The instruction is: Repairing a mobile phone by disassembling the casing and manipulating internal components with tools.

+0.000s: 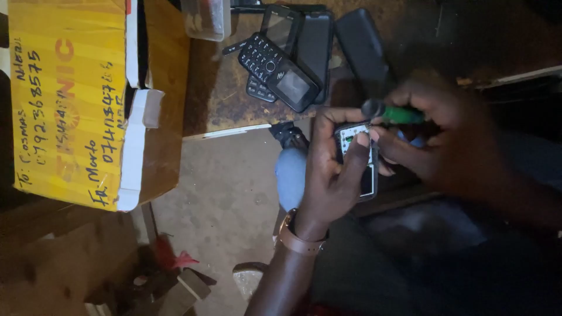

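My left hand [331, 169] is wrapped around the opened phone [358, 161], fingers curled behind it and thumb pressed along its near edge, so the exposed circuit board faces up at me. My right hand [436, 140] is closed in a narrow pinch on the green-handled screwdriver [393, 113], whose dark cap end points toward my left hand while its tip meets the board at the phone's upper end; the exact contact point is hidden by my fingers. To do this well, I judge I should keep the phone braced firmly in the left palm so it cannot twist, hold the driver square to the screw rather than slanted, and turn with the fingertips only, pressing lightly so the tip does not slip onto the board. Small screws could drop to the floor below, so I would keep the phone level. Beyond the phone, up on the wooden workbench [222, 88], lies a black keypad phone [278, 71] with other dark handsets [316, 41] just beside it, and a clear plastic tub [205, 19] farther off. Well away from the phone sits a yellow cardboard box [70, 99].
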